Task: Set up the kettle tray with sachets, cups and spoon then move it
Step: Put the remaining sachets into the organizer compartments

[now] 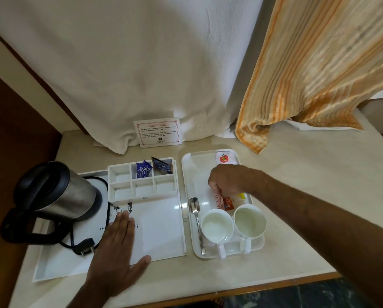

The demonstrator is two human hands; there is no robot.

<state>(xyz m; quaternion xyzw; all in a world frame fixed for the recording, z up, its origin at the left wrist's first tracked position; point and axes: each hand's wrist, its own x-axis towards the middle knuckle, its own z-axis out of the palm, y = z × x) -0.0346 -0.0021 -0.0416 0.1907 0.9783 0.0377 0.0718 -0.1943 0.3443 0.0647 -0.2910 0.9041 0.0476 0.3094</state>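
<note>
Right hand (227, 181), right of centre, is pinching thin, light, limp sachets (227, 202) on the serving tray (191, 174); left hand (117, 247) is resting, fingers together, on the kettle tray (161, 230), lower left.

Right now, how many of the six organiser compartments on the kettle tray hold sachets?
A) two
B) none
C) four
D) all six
A: only two back-row compartments of the organiser are filled, the middle one with blue sachets and the right one with a Tetley sachet; the other four show bare white floors.
</note>
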